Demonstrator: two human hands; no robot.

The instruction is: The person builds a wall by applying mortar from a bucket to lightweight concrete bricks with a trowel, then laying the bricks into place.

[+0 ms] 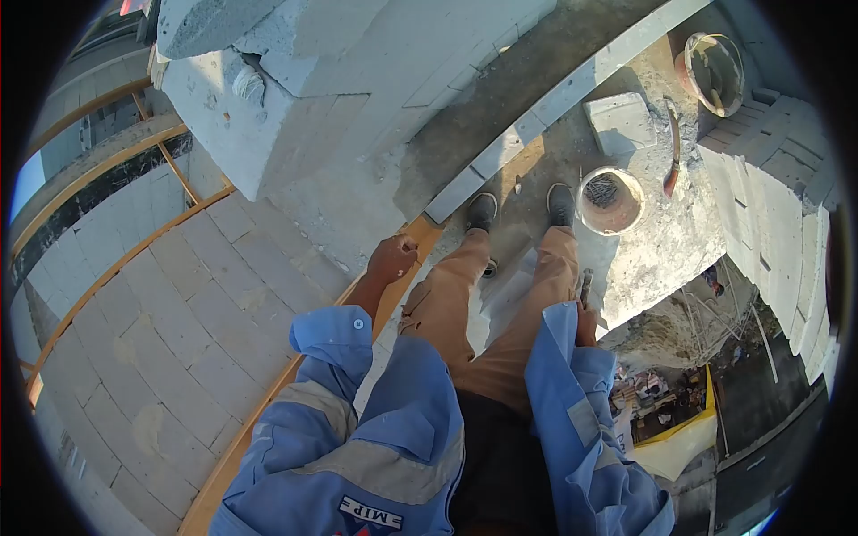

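Observation:
My left hand (393,257) is closed in a fist beside the upper end of a long wooden board (423,237); what its fingers hold, if anything, I cannot tell. Low by my right leg, my right hand (585,323) is partly covered by the blue sleeve. Its fingers wrap round a slim tool with a grey end (586,284) pointing forward. Ahead of my right shoe stands a mortar-stained bucket (631,217) with dark, thin pieces inside. To its right lies a tool with a curved reddish-brown handle (671,170).
A row of grey blocks (500,154) runs diagonally ahead of my shoes. A loose pale block (618,123) lies near a second bucket (686,76). On the left rises a block wall (170,330) edged with timber. At right, the floor edge drops to a lower level with debris (679,326).

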